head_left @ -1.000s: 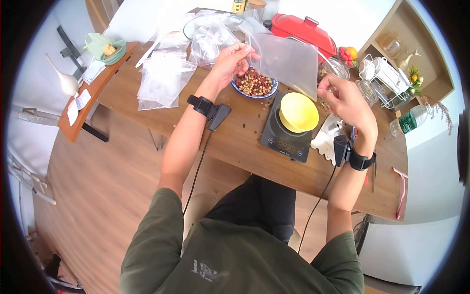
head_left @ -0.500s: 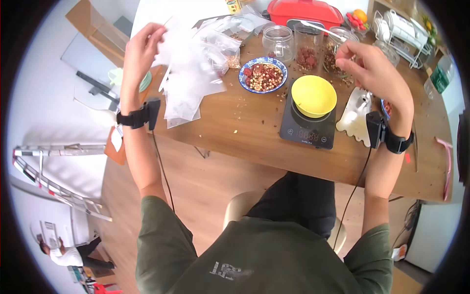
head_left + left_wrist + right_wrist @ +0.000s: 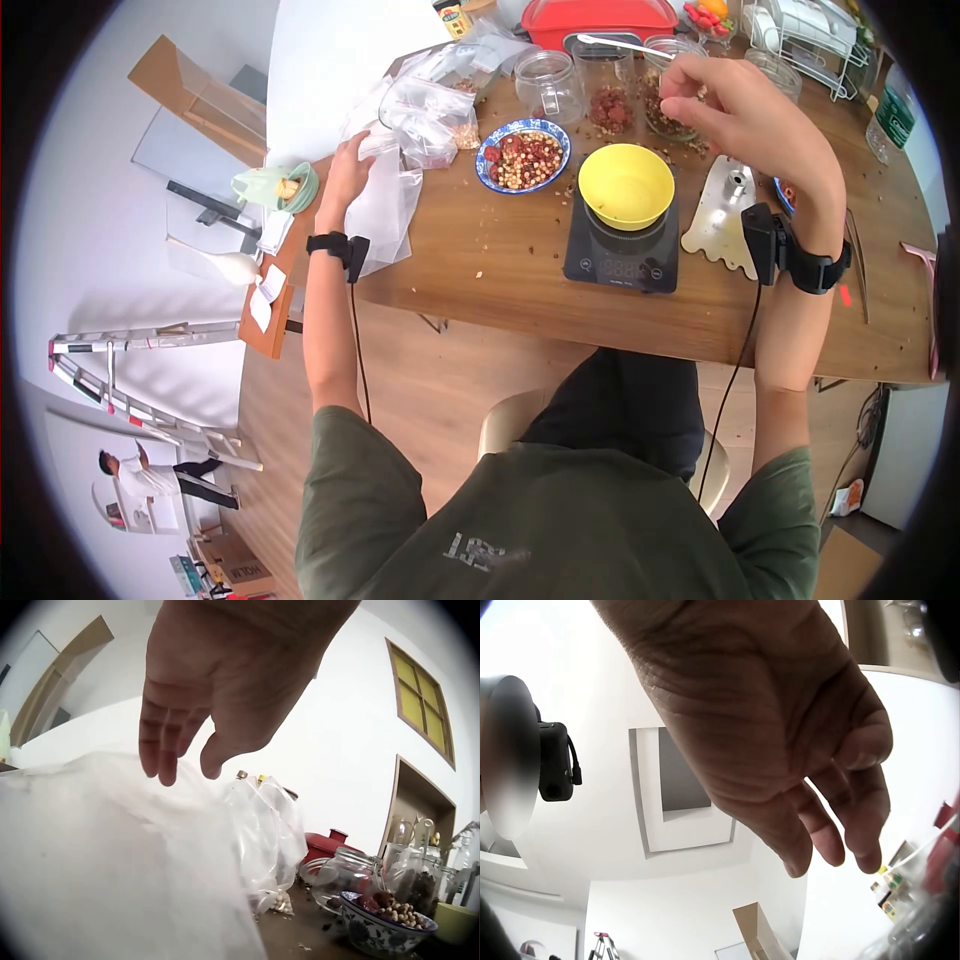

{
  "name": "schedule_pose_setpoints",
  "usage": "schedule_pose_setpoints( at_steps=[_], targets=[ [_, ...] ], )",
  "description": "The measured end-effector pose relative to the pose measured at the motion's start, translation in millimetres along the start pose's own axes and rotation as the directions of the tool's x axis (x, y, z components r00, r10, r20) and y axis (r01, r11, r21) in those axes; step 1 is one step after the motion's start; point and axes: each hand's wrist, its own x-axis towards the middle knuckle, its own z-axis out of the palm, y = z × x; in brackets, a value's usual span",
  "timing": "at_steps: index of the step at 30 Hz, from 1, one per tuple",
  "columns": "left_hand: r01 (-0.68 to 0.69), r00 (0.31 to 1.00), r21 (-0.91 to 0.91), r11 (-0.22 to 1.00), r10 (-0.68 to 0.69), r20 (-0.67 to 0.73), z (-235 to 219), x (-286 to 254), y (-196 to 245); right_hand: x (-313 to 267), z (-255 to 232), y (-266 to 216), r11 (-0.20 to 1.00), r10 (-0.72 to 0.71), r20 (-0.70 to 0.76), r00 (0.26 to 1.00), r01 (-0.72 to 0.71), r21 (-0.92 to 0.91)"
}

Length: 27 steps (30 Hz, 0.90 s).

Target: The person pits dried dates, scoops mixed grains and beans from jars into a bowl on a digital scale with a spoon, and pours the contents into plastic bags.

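My left hand (image 3: pixel 345 175) is at the left edge of the clear plastic bags (image 3: pixel 385 215), fingers extended and holding nothing. In the left wrist view its fingers hang just above a large pale bag (image 3: pixel 112 855); contact cannot be told. My right hand (image 3: pixel 755 115) hovers in front of the jars, fingers loosely bent and holding nothing, as the right wrist view of the hand (image 3: pixel 765 727) also shows. Below and left of it, a yellow bowl (image 3: pixel 626 186) stands on a black digital scale (image 3: pixel 620 262). A blue-and-white bowl (image 3: pixel 523 156) holds dried beans and red pieces.
Glass jars (image 3: pixel 549 88) stand behind the bowls, with a white spoon (image 3: pixel 620 43) across them. A red lidded pan (image 3: pixel 600 20) is at the back. Right of the scale lies a metal plate (image 3: pixel 722 220); a green-labelled bottle (image 3: pixel 893 122) is farther right.
My left hand has moved left from over the bean bowl, let go of the clear bag and come down at the bag pile. My right hand has shifted right and up, away from the scale.
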Motion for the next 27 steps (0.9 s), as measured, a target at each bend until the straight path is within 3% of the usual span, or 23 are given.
schedule_pose_setpoints(
  at_steps=[1,2,3,5,7,9,11,15,17,19,20,21,23,24,25,26,27],
  targets=[
    [-0.034,0.998,0.011,0.999,0.035,-0.054,0.4,-7.4,11.3,-0.5,-0.1,2.0,0.999,-0.038,-0.005,0.999,0.038,-0.026],
    [0.103,0.992,-0.122,0.987,-0.093,0.091,-4.8,-12.2,20.6,-1.1,0.0,3.3,0.999,-0.038,-0.003,0.999,0.038,-0.024],
    [0.105,0.991,-0.122,0.987,-0.094,0.093,-2.2,-17.3,19.2,-1.4,0.0,4.5,0.999,-0.045,-0.021,0.999,0.044,-0.031],
    [-0.016,1.000,-0.075,0.997,0.017,0.011,6.3,-26.7,15.3,-2.2,-0.9,4.5,0.998,-0.051,-0.040,0.998,0.049,-0.038],
    [-0.046,0.997,-0.012,0.999,0.046,0.060,17.0,-37.7,8.4,-3.0,-2.1,1.1,0.999,0.041,-0.019,0.999,-0.041,0.004],
    [-0.080,0.991,0.047,0.996,0.075,0.107,29.5,-46.2,5.3,-2.8,-2.0,-0.7,0.999,0.043,-0.011,0.999,-0.043,-0.004],
    [0.120,0.939,0.053,0.991,-0.130,0.317,43.9,-51.5,6.0,-2.2,-2.5,-0.8,0.999,0.040,-0.004,0.999,-0.040,-0.015],
    [0.211,0.892,-0.043,0.977,-0.174,0.418,56.1,-51.6,4.3,1.1,0.8,4.8,0.999,0.029,0.001,1.000,-0.029,0.033],
    [0.215,0.899,-0.004,0.977,-0.196,0.391,58.4,-45.7,2.2,1.6,-1.7,5.4,0.999,0.036,0.013,0.999,-0.037,0.021],
    [0.124,0.966,0.053,0.991,-0.133,0.223,51.4,-37.8,12.3,1.5,-4.4,3.2,0.997,0.047,0.043,0.998,-0.044,-0.071],
    [0.020,0.999,0.068,0.997,-0.022,0.040,49.6,-34.3,22.3,0.7,-4.2,2.1,0.996,0.054,0.046,0.998,-0.050,-0.077],
    [0.021,0.999,0.060,0.998,-0.024,0.042,40.7,-29.8,42.5,0.0,-3.4,0.4,0.997,0.060,0.019,0.998,-0.059,-0.057],
    [-0.209,0.954,-0.163,0.964,0.164,-0.252,21.9,-19.9,88.4,1.4,0.4,3.4,0.997,0.065,0.000,0.998,-0.065,-0.043],
    [-0.204,0.954,-0.169,0.964,0.158,-0.255,17.9,-14.6,108.6,3.6,4.8,12.7,0.999,-0.015,-0.042,0.999,0.014,-0.030],
    [-0.130,0.977,-0.439,0.889,0.039,-0.210,15.9,-7.9,128.1,4.9,6.3,17.8,0.995,-0.095,-0.086,0.992,0.094,-0.021],
    [-0.045,0.989,-0.673,0.738,-0.062,-0.134,19.4,-1.5,140.7,4.9,5.0,16.8,0.995,-0.098,-0.081,0.992,0.096,-0.029],
    [-0.046,0.988,-0.679,0.733,-0.065,-0.138,27.0,6.0,146.9,4.3,3.5,15.0,0.995,-0.091,-0.058,0.994,0.089,-0.033]
  ],
)
